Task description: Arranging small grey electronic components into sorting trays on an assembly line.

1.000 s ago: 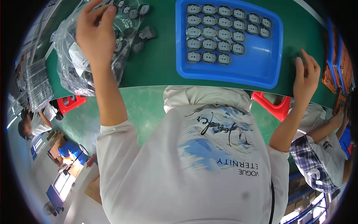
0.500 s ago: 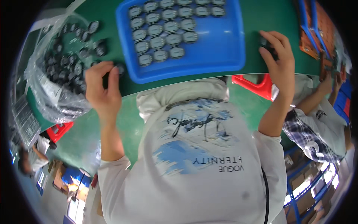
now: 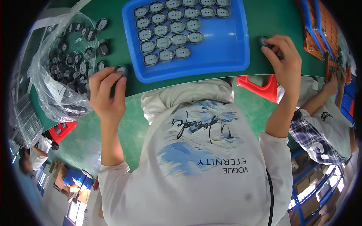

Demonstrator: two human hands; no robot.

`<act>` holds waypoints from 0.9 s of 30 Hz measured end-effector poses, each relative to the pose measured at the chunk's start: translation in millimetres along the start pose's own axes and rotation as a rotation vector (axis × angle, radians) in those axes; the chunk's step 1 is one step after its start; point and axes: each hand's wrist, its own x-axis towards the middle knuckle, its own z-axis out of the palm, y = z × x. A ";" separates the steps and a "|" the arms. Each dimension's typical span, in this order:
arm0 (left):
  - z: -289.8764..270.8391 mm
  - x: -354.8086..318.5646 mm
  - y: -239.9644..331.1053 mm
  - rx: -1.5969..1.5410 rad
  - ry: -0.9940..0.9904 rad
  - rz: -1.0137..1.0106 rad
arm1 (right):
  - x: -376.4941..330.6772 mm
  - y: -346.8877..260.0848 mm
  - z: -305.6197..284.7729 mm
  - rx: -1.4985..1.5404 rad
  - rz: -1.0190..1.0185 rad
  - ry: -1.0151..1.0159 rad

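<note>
1. Pinching a grey part [image 3: 121, 70] at the desk [image 3: 264, 22] edge, the left hand [image 3: 107, 94] is closing thumb and fingers [image 3: 120, 84] around it, just left of the blue tray [image 3: 230, 45].
2. The right hand [image 3: 284, 62] is curling its fingers over another part [image 3: 263, 40], right of the tray.
3. More parts are lying in the bag [image 3: 56, 98] nearby.

The left hand [image 3: 107, 92] pinches a round grey part [image 3: 121, 70] at the green counter [image 3: 264, 22] edge, at nine o'clock from the blue tray [image 3: 230, 49]. At three o'clock, the right hand [image 3: 283, 62] grips another part [image 3: 264, 40].
</note>
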 end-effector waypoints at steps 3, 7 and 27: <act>-4.0 15.3 12.2 -0.277 0.137 -0.051 | 6.0 -7.8 -0.7 0.087 0.002 0.058; 21.4 76.7 66.6 -0.242 -0.005 0.242 | 25.4 -22.8 8.7 0.139 -0.258 0.177; 94.6 118.6 100.3 -0.033 -0.175 0.280 | 36.9 -57.2 16.1 0.020 -0.306 -0.109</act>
